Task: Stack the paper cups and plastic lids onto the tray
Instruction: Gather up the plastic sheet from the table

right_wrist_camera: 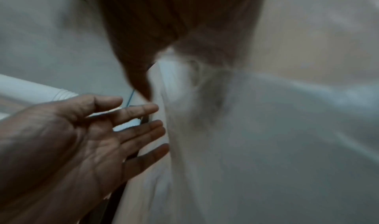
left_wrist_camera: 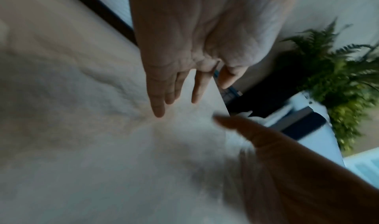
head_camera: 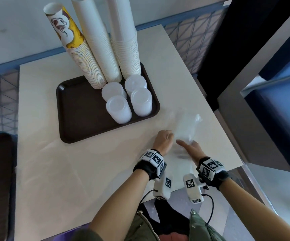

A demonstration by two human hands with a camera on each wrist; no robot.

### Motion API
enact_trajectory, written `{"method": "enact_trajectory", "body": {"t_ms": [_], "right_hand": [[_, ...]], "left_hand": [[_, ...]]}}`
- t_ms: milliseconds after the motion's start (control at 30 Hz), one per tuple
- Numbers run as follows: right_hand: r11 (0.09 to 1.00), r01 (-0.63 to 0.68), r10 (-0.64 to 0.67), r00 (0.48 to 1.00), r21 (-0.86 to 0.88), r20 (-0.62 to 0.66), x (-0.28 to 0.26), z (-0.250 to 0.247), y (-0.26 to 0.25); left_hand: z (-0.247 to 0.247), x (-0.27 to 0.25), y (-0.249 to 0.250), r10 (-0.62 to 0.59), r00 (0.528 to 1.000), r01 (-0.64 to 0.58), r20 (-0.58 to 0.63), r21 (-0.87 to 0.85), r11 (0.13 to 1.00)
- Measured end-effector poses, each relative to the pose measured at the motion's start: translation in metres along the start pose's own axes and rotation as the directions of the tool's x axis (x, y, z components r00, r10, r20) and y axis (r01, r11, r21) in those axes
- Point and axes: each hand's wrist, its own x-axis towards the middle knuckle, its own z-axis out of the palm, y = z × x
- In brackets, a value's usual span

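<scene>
On the dark brown rectangular plastic tray (head_camera: 74, 119), three tall columns of nested paper cups (head_camera: 104, 49) are standing along the far edge, one yellow-printed and two plain white, and four short stacks of translucent plastic lids (head_camera: 128, 100) are sitting just in front of them. The stacking looks essentially finished; the step in hand appears to be dealing with the empty clear plastic sleeve (head_camera: 186, 126) lying crumpled on the pale beige table (head_camera: 53, 171), to the right of the tray. The person's left hand (head_camera: 164, 140) is resting at the sleeve's near end with its fingers (left_wrist_camera: 157, 109) stretched out flat and holding nothing. The right hand (head_camera: 191, 147) is lying over the wrapper, but motion blur is hiding its fingers, so whether it is pinching the film cannot be told. The next move probably calls for gathering the limp film without brushing the tall, tippy cup columns.
</scene>
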Motion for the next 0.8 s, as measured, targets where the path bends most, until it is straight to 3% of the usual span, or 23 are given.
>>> {"method": "enact_trajectory", "body": {"t_ms": [67, 133, 233, 300, 400, 433, 567, 800], "right_hand": [[1.0, -0.015, 0.017, 0.996, 0.027, -0.089, 0.005, -0.002, 0.003], [0.996, -0.038, 0.048, 0.991, 0.086, -0.124, 0.007, -0.008, 0.005], [0.992, -0.077, 0.078, 0.997, 0.101, -0.006, 0.001, -0.012, 0.002], [0.976, -0.132, 0.117, 0.989, 0.172, 0.095, -0.003, -0.015, 0.0], [0.939, -0.174, 0.136, 0.98, 0.295, 0.145, -0.007, -0.018, -0.001], [0.929, -0.182, 0.137, 0.978, 0.322, 0.158, -0.01, -0.017, -0.001], [0.891, -0.231, 0.13, 0.955, 0.391, 0.268, -0.017, -0.016, -0.003], [0.878, -0.26, 0.136, 0.941, 0.402, 0.311, -0.023, -0.019, 0.005]], "left_hand": [[-0.002, -0.002, -0.013, -0.024, 1.0, 0.025, -0.007, 0.166, 0.986], [-0.004, -0.009, -0.029, -0.041, 0.997, 0.012, 0.069, 0.379, 0.925], [-0.006, -0.02, -0.046, -0.076, 0.984, -0.024, 0.162, 0.54, 0.842], [-0.005, -0.027, -0.047, -0.023, 0.988, -0.059, 0.154, 0.502, 0.863], [0.002, -0.039, -0.033, 0.18, 0.983, -0.177, 0.025, 0.343, 0.922], [0.004, -0.042, -0.026, 0.194, 0.98, -0.194, 0.03, 0.318, 0.928], [0.017, -0.046, -0.006, 0.062, 0.989, -0.102, 0.135, 0.317, 0.943], [0.027, -0.029, -0.007, 0.106, 0.993, -0.11, 0.045, 0.109, 0.988]]}}
